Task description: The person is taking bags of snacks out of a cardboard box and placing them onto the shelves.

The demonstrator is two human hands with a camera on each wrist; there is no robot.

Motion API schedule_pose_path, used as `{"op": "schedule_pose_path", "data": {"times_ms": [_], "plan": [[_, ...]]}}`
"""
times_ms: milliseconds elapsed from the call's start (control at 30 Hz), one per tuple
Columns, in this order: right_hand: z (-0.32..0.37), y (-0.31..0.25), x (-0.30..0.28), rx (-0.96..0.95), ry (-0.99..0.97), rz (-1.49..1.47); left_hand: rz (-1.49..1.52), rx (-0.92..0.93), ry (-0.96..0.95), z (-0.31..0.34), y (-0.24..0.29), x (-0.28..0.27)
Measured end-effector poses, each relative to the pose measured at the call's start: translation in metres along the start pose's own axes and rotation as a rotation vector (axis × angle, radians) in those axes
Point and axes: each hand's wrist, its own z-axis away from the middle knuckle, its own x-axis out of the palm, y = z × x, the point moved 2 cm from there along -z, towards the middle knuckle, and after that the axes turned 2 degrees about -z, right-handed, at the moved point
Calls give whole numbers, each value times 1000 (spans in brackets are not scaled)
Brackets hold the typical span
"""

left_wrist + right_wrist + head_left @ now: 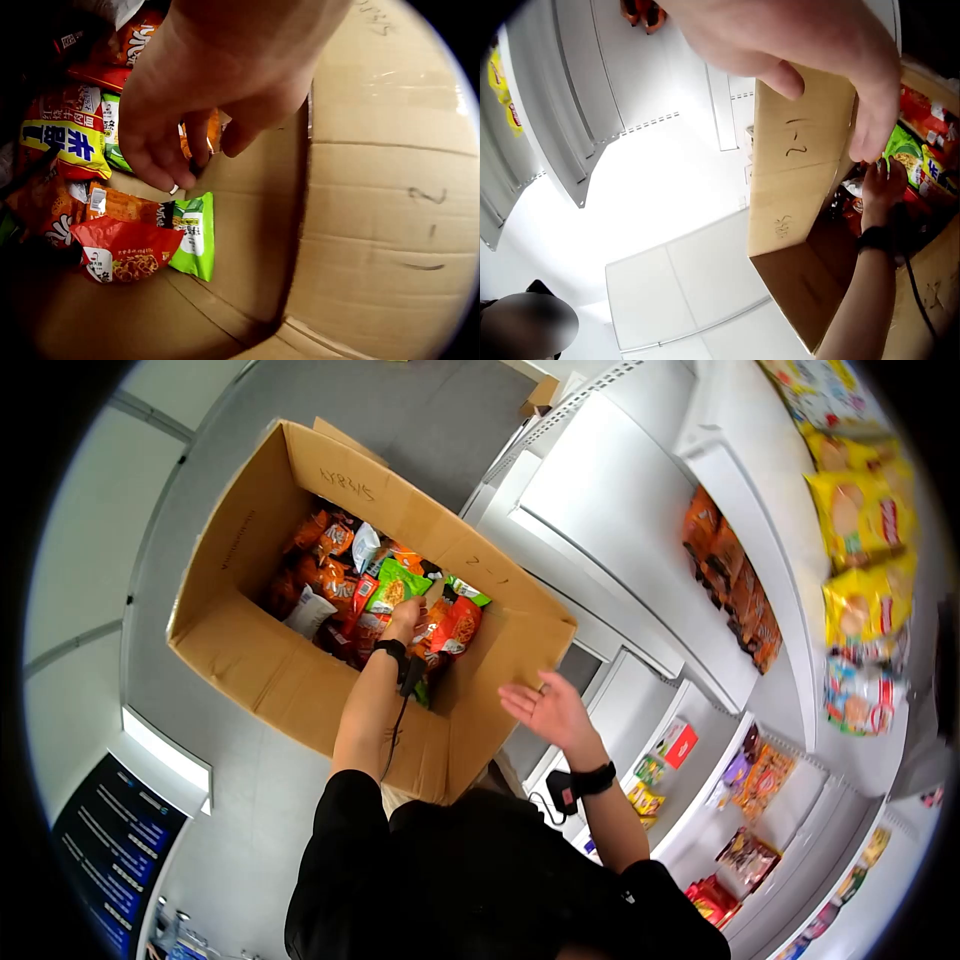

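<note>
My left hand (405, 622) reaches down into a large cardboard box (290, 695) of snack packets. Its fingers are loosely bent over the packets, and I see no packet gripped. Beside them lies a green noodle packet (397, 588), with a red packet (458, 625) to the right. In the left wrist view, a red packet (127, 259) overlaps a green one (199, 240) below the fingertips, and a red and yellow packet (64, 142) lies to the left. My right hand (550, 710) hovers by the box's right edge, fingers extended and holding nothing.
White shelves stand to the right, with orange-brown packets (730, 580) and yellow packets (860, 520) on the upper ones. Lower shelves hold mixed snacks (765, 780). A dark screen with text (115, 860) is at lower left. Another person (525, 326) appears in the right wrist view.
</note>
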Motion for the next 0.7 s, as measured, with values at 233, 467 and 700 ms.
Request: {"op": "schedule_pose_path", "data": {"times_ms": [233,467,700], "plan": [[-16,-24,-3,186,-7,79,-129,129,14,-68,13,24],[-13,-28,2,203,-58,212,-447,294,120,-160,6,19],[-16,-24,-10,168,-112,90,-600,396,389,-159,0,-18]]}}
